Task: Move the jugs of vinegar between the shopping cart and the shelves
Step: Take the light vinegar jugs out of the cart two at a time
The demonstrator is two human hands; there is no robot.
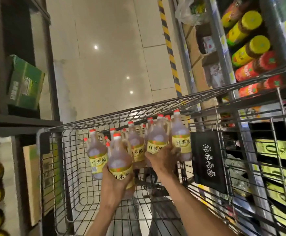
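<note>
Two hands down in the wire shopping cart [74, 126], head view, both loaded with vinegar. Left hand [112, 183] wrapped round the bottom of a front jug [120, 160], fingers curled up its side, yellow label facing the camera, red cap on top. Just to its left a second jug [97, 155], touching the first; hard to tell whether the left hand's fingers reach it too. Right hand [162, 160] spread under another pair: fingers curled across the label of the near jug [156, 142], with the right-most jug [181, 142] pressed against it on the far side of the fingers, up by the cart's right wall. All four held above the cart floor, roughly upright, leaning a little away from the camera. Between the two hands, farther back, a cluster of more jugs [135, 143] with red caps and side handles, crowded against the cart's front wall. Black sign panel [208, 160] with white round icons hanging on the cart's right side. Right of the cart, shelves [264, 40] stacked with yellow-lidded bottles [251, 46] and red-capped ones [258, 65] lying on their sides; lower down, green-and-yellow boxes [271, 149]. Left side, dark shelving [19, 120] with a green carton [25, 82] tilted on it. Pale tiled floor [111, 57] ahead, glossy with light spots, black-and-yellow hazard stripe [168, 48] running along the right shelf base.
</note>
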